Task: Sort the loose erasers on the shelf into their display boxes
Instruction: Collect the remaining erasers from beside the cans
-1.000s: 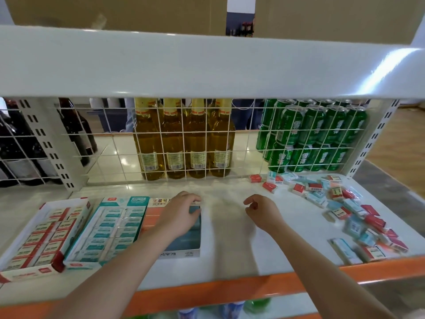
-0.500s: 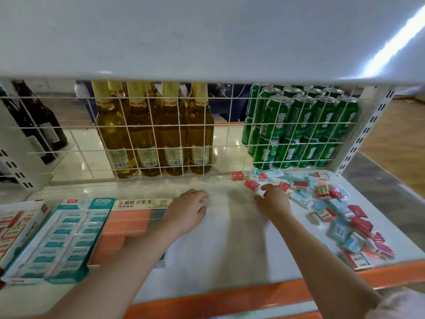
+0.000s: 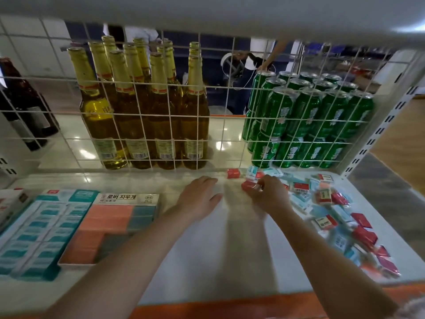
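Red eraser point(image 3: 249, 186) pinched in the curled fingers of the right hand point(image 3: 268, 195) at the left edge of the loose eraser pile point(image 3: 333, 210), toward the back of the white shelf point(image 3: 207, 261). Left hand point(image 3: 199, 199) flat on the shelf with fingers straight, holding nothing, just right of the orange-and-grey display box point(image 3: 110, 224), with the teal display box point(image 3: 39, 233) beside that. Behind the wire grid point(image 3: 220, 125), amber bottles point(image 3: 147, 111) and green cans point(image 3: 305, 120).
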